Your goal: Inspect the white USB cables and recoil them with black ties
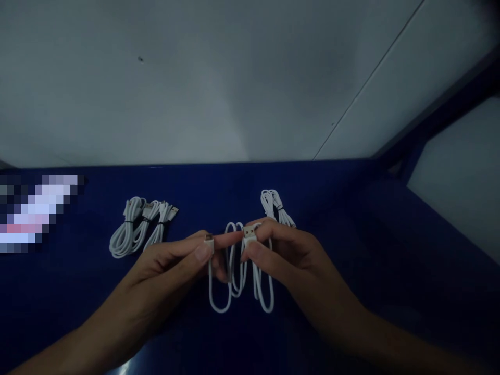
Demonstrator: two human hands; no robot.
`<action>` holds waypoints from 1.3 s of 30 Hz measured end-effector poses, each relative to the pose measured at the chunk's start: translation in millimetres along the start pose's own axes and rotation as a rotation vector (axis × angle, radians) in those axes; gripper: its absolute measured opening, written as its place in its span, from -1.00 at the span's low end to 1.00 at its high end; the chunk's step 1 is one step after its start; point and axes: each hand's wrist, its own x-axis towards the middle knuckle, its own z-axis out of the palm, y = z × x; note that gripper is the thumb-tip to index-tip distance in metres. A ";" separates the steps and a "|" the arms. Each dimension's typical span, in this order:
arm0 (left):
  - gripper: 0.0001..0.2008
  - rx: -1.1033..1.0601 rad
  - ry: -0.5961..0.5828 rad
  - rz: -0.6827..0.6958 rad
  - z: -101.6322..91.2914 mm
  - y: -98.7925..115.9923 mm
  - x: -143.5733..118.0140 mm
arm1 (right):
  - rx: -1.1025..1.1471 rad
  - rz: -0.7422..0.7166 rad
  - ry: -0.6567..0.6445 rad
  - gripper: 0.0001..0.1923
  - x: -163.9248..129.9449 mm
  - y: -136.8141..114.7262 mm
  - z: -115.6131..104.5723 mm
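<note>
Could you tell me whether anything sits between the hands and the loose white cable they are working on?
Nothing visible does. The left hand already pinches the cable's small plug, and the right hand pinches its USB plug, so the white cable hangs looped between them. The tied cable bundles lie apart, further back on the blue table.

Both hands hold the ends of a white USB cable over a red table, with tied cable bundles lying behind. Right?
Not quite: the head view shows the table is dark blue. Left hand and right hand do hold the white USB cable, tied bundles behind.
</note>
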 end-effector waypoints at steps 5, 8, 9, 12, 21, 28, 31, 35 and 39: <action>-0.69 0.125 0.090 0.107 -3.6 0.8 0.2 | -0.054 0.033 0.089 -0.77 -3.2 0.8 2.5; -0.68 0.143 0.103 0.129 -2.7 0.1 0.6 | -0.031 0.013 0.096 -0.77 -3.9 0.4 3.7; -0.69 0.123 0.089 0.115 -1.9 -0.6 0.6 | -0.015 -0.001 0.091 -0.79 -3.9 0.1 3.9; -0.71 0.038 0.033 0.070 1.1 -3.2 0.8 | -0.008 -0.030 0.095 -0.87 -3.7 -0.4 3.9; -0.71 -0.130 -0.037 0.032 -4.1 -13.6 2.8 | -0.233 0.006 0.184 -0.83 -7.4 5.7 4.0; -0.70 -0.168 -0.063 -0.019 -3.8 -18.2 4.5 | -0.218 0.056 0.115 -0.76 -5.0 9.0 4.6; -0.69 -0.158 -0.089 -0.037 -2.7 -17.5 5.8 | -0.247 0.069 0.105 -0.73 -5.5 8.7 5.2; -0.68 -0.166 -0.098 -0.044 -2.6 -18.4 7.5 | -0.287 0.065 0.115 -0.74 -6.3 8.8 5.4; -0.68 -0.189 -0.114 -0.043 -3.9 -19.0 9.3 | -0.307 0.051 0.123 -0.75 -6.0 9.7 5.0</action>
